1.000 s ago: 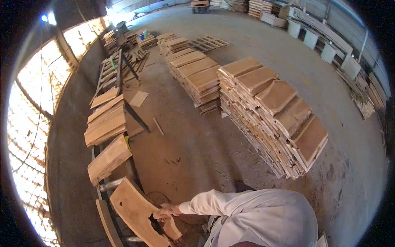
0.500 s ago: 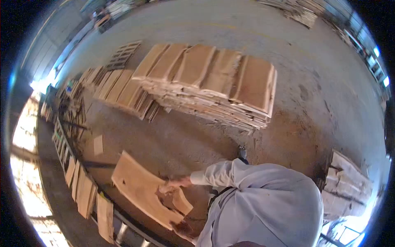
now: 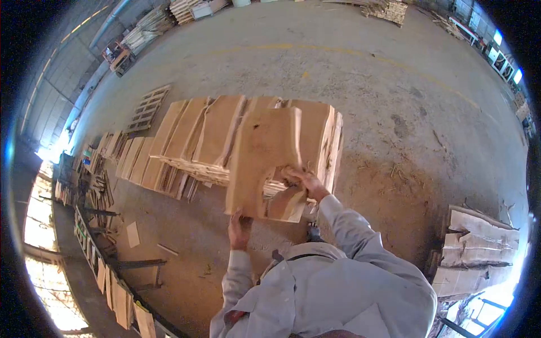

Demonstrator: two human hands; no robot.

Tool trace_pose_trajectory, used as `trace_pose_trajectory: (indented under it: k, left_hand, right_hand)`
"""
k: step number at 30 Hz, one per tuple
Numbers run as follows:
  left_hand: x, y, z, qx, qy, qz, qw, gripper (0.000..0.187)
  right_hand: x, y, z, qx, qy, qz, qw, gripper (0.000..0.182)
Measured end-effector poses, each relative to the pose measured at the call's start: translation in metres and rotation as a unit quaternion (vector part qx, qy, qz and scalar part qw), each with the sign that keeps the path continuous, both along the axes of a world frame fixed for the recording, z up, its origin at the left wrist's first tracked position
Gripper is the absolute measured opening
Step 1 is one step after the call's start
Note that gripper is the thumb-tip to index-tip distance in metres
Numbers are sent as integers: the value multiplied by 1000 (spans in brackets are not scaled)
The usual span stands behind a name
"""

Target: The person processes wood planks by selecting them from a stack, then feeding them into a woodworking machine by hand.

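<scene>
One notched slab clasped by left hand and right hand fingers, partly blocking board stack, pallet beyond

1. Board in the left hand and right hand: wood, smooth-looking matt face, ragged opening beside the right hand.
2. Board stack beyond the right hand: wood, matt tops, rough sides.
3. Slabs right of the right hand: matt wood, jagged edges.
4. Floor below the hands: matt, gritty.
5. Shirt behind the hands: matt, creased cloth.
</scene>
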State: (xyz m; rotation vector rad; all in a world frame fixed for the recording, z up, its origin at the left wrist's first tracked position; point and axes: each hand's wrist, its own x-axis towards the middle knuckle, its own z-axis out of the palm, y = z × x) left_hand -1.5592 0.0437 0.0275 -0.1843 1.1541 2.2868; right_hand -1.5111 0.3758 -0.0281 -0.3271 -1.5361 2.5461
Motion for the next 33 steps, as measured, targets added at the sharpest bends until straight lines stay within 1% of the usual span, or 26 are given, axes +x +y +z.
trace_pose_trajectory:
  k: [2,3,5,8,9,10,11,12,13,16,17,19,20,21,22,24,27,28,29,30,31,33]
  left_hand:
    - [-31,46,-27,-3,-35,-22,999,42]
    - [-39,69,-25,17,-41,-34,998,42]
    - [-50,108,-23,56,-52,-57,995,42]
    - [-81,142,-59,77,-75,-76,991,39]
    - [-88,153,-66,67,-103,-72,990,37]
    - [-92,158,-72,25,-98,-94,990,37]
    - [-102,162,-91,-17,-93,-118,989,37]
    - [-106,169,-95,-57,-86,-142,984,36]
    - [-101,169,-101,-42,-71,-168,982,36]
    - [-95,170,-84,-43,-50,-159,985,38]
    - [-101,168,-78,-119,-57,-189,973,45]
    - [-109,162,-70,-195,-42,-254,946,51]
    - [-117,158,-65,-232,-30,-286,929,54]
    - [-117,161,-62,-250,-54,-276,927,53]
    - [-121,161,-62,-267,-31,-277,923,52]
    - [-127,158,-62,-302,13,-279,912,50]
    - [-145,143,-62,-402,65,-377,832,48]
    - [-151,135,-74,-425,105,-316,842,46]
    - [-159,128,-98,-445,148,-258,845,44]
    - [-164,127,-99,-448,161,-218,852,43]
    - [-169,127,-101,-451,175,-179,857,41]
    - [-169,134,-61,-427,138,-136,883,38]
  right_hand:
    - [-4,46,-13,-164,-41,-44,985,61]
    - [-6,69,-11,-145,-67,-53,986,62]
    - [-12,97,-7,-122,-89,-86,985,58]
    - [-24,120,12,-113,-74,-160,978,41]
    - [-31,132,-5,112,-73,-254,958,40]
    - [-37,142,-21,329,-70,-332,881,38]
    - [-40,149,-36,528,-64,-389,752,37]
    - [-39,151,-32,508,-85,-386,765,41]
    - [-38,152,-29,490,-106,-381,777,45]
    - [-33,132,-14,428,-170,-367,809,58]
    - [-28,119,-14,406,-193,-357,819,62]
    - [-21,101,-21,383,-205,-397,808,69]
    - [-16,96,-30,419,-267,-369,786,67]
    - [-8,95,-38,452,-328,-341,756,64]
    - [3,89,-36,488,-343,-281,752,58]
    - [12,80,-27,359,-354,-256,825,56]
    - [10,68,6,298,-326,-281,852,55]
    - [9,67,3,299,-336,-279,848,55]
    - [8,70,0,299,-346,-281,844,55]
    - [7,72,-8,297,-355,-285,839,55]
    - [5,71,-16,281,-339,-315,841,51]
    - [7,78,-53,260,-333,-314,850,51]
